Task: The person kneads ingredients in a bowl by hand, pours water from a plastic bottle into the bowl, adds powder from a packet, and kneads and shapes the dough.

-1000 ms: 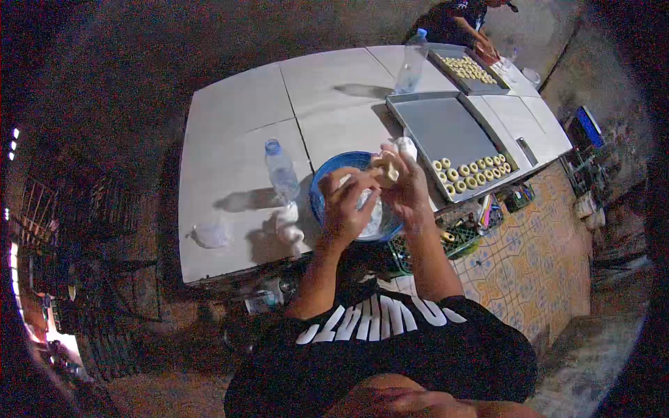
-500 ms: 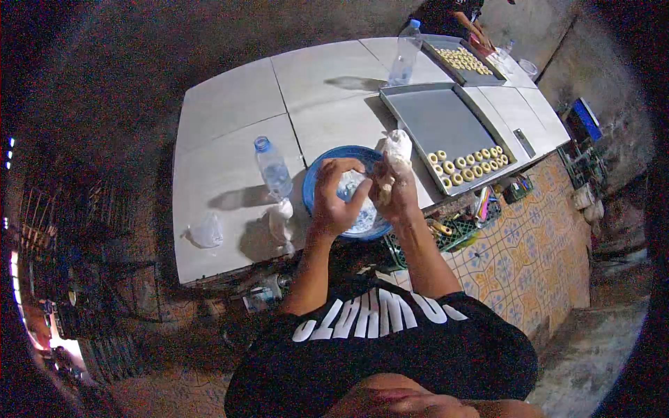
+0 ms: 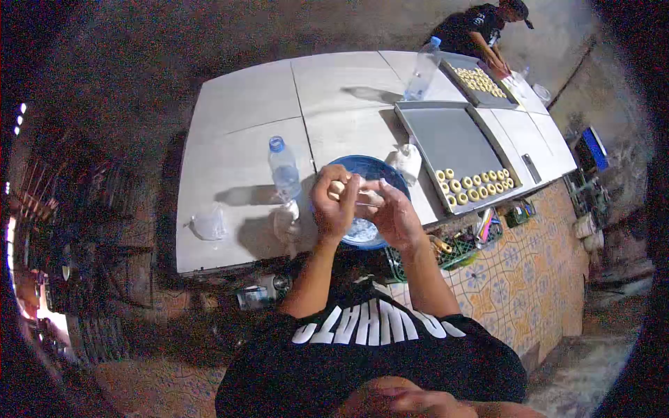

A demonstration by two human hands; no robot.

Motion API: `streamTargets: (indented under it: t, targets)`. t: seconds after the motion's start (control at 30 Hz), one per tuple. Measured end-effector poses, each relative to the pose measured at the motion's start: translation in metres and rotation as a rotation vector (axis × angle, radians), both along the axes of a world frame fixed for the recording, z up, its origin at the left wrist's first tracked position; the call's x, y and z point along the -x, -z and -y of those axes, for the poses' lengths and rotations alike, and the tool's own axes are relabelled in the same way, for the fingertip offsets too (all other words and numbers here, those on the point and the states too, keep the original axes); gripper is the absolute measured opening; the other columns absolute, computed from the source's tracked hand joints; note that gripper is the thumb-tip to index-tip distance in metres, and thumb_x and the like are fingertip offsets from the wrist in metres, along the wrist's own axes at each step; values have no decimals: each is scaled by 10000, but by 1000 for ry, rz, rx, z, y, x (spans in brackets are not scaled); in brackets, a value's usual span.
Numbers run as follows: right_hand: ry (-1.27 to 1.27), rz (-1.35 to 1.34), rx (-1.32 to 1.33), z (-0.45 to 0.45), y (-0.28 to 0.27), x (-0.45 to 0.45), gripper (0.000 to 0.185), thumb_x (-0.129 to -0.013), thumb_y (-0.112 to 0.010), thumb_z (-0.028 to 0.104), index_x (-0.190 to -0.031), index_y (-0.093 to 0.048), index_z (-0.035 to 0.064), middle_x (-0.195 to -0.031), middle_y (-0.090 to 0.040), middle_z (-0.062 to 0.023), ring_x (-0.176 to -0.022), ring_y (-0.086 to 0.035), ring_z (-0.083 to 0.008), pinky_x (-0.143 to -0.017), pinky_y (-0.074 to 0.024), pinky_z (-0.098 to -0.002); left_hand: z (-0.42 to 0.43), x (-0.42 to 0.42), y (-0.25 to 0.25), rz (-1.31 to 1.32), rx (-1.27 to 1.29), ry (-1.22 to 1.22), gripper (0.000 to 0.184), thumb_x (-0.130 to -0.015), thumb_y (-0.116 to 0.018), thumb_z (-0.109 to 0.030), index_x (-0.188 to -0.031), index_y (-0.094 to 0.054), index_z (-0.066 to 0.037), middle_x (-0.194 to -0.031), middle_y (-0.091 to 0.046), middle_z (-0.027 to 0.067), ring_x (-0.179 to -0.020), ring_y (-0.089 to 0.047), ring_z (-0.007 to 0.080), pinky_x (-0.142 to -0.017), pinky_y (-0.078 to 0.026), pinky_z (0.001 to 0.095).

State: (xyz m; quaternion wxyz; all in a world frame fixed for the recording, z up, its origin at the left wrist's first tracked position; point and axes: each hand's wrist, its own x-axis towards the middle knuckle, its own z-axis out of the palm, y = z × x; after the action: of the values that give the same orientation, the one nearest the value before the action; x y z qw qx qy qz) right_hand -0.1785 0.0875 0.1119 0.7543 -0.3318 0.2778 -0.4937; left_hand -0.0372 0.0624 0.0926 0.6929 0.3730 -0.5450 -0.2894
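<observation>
My left hand (image 3: 333, 205) is closed around a piece of pale dough (image 3: 337, 188) over a blue basin (image 3: 366, 164). My right hand (image 3: 399, 217) meets it from the other side, its fingers closed on the same pale mass between the hands. The hands partly hide the dough, so I cannot tell whether it is one piece or two. White powder coats the inside of the basin below. A white bag (image 3: 405, 164) stands at the basin's right rim, and another small knotted bag (image 3: 286, 221) is left of my left hand.
An open plastic bottle (image 3: 284, 171) and a clear bag (image 3: 209, 224) are on the left. To the right lies a metal tray (image 3: 446, 136) with dough rings (image 3: 481, 189). Beyond are a capped bottle (image 3: 422, 73), a second tray (image 3: 512, 102) and a person (image 3: 477, 31). A green crate (image 3: 456, 258) sits below.
My hands have come together, with the dough now between them; before, they were apart over the basin. The view has shifted, showing more of the other person.
</observation>
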Motion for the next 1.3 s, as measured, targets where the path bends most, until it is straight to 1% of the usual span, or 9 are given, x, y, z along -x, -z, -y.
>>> streamTargets:
  t: [0.07,0.1,0.17,0.37,0.5,0.8,1.03,1.17,1.3]
  targets:
    - [109,11,-219,6,19,5,353,-960,-512,368,-1084,-584,45,-901,-662,-92,-844,-649,-217,-834,-517,-399,-2,1,-2,-123,-101,-44,157,-881,-679,-106,-801,-555,-53,-781,-581,22,-644,-519,92,-585,-427,262]
    - [222,5,-361,8,18,6,190,-941,-564,275,-807,-577,140,-649,-604,15,-644,-598,-170,-752,-488,-334,-3,1,-10,-200,-110,-85,177,-888,-684,-131,-785,-559,-58,-739,-577,6,-580,-494,75,-535,-402,247]
    - [207,78,-337,9,21,19,178,-938,-565,265,-809,-575,143,-620,-555,20,-599,-548,-146,-713,-477,-337,4,-13,-5,-340,-170,-73,240,-895,-689,-169,-728,-557,-58,-616,-529,-21,-539,-482,52,-498,-379,239]
    - [170,-23,-303,2,7,15,181,-939,-555,285,-823,-576,148,-663,-566,20,-668,-563,-131,-726,-473,-343,-6,-3,6,-149,-230,-2,307,-871,-713,-192,-654,-538,-64,-563,-477,-34,-530,-436,53,-509,-376,267]
    - [133,-9,-292,-1,27,4,292,-947,-540,392,-1109,-586,154,-1102,-615,-42,-1019,-564,-191,-871,-453,-377,-11,18,3,88,-206,266,239,-886,-696,-215,-775,-559,-53,-686,-549,20,-633,-498,92,-578,-419,282]
    - [175,379,-307,9,29,26,348,-952,-506,449,-991,-625,124,-915,-661,-52,-925,-642,-233,-860,-509,-404,-13,40,-17,322,-130,369,162,-939,-567,-110,-1016,-620,23,-946,-644,159,-899,-632,306,-815,-478,362]
    - [312,289,-369,16,5,17,260,-956,-588,367,-942,-590,107,-800,-600,-21,-701,-599,-141,-633,-518,-296,-7,23,-44,634,10,354,157,-806,-720,-139,-902,-687,-19,-873,-685,115,-820,-657,283,-734,-481,373]
    - [141,486,-176,26,27,25,255,-991,-526,339,-940,-606,103,-810,-627,-35,-732,-617,-143,-675,-524,-283,-9,25,-33,653,206,163,174,-777,-748,-176,-878,-696,-45,-884,-706,92,-829,-663,276,-794,-458,405]
    - [367,380,-200,35,21,16,242,-998,-516,336,-969,-590,108,-799,-626,-28,-718,-612,-131,-651,-521,-304,-14,32,-33,642,158,40,170,-730,-779,-151,-855,-695,-73,-938,-710,62,-889,-653,242,-860,-426,390]
